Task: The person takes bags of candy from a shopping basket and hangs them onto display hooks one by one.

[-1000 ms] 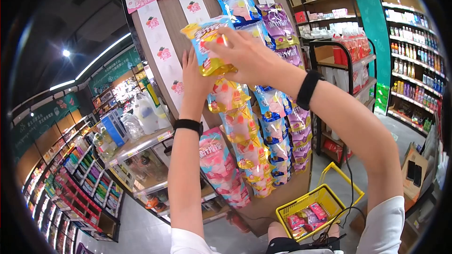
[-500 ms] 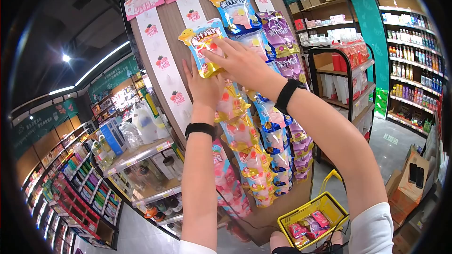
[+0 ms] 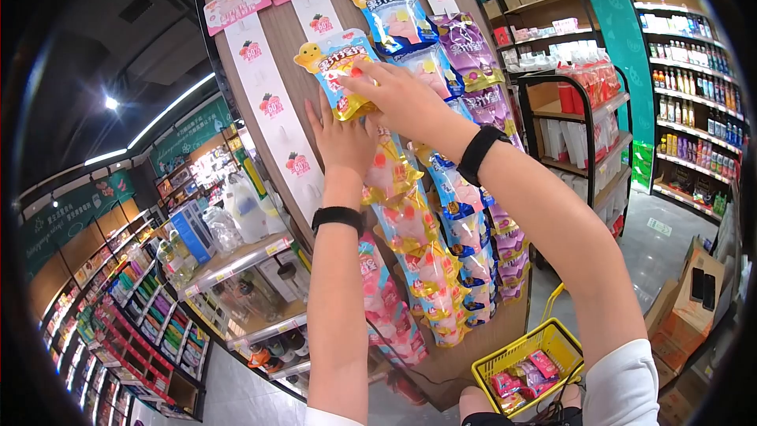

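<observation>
bag [image 3: 337, 61]: mine sits high on the board [image 3: 276, 41], over the column of yellow bags [image 3: 406, 225] and just beside the blue bag [image 3: 400, 22]. my right hand [image 3: 404, 99] lies across its lower front, fingers a little apart; the thumb side is out of sight, so i can't tell whether i'm pinching it. my left hand [image 3: 344, 146] is under and behind its lower edge, the fingers i can see spread by the board, the rest hidden by the bag.

i'd judge it light and soft, a puffy pouch with slick, shiny film that could slide if i press only the belly. squeezing hard might crumple it or crush what's inside. the flat top rim by the duck should be the firmer hold, between thumb and fingertips, with my other palm just steadying the bottom.
</observation>
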